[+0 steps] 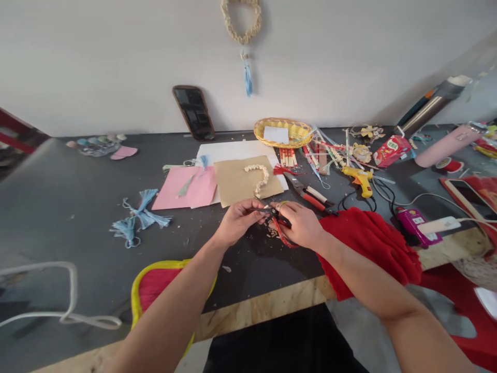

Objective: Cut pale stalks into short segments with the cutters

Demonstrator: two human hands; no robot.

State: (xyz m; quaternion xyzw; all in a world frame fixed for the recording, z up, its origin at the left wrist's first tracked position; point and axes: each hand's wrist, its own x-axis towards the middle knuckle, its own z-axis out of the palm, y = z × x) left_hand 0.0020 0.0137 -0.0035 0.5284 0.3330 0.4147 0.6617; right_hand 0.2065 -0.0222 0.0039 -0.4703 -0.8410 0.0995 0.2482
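Note:
My right hand point(302, 223) is closed round a small pair of pliers point(280, 230) with red handles and dark jaws, which point left. Close against the jaws, my left hand point(243, 220) is closed in a pinch; what its fingers hold is too small and covered to make out. Just beyond the hands, a curved strand of cream beads point(264, 178) lies on brown paper point(233, 181), its near end reaching toward my left fingers. Small pale cut pieces point(274, 234) are scattered on the dark table under the pliers.
Right of the papers lie larger pliers point(310, 194), a yellow glue gun point(360, 180) with its cable, and a red cloth point(365, 248). Blue tassels point(143, 215) and pink paper point(186, 186) are left. A yellow basket point(283, 132) and phone point(194, 113) stand by the wall.

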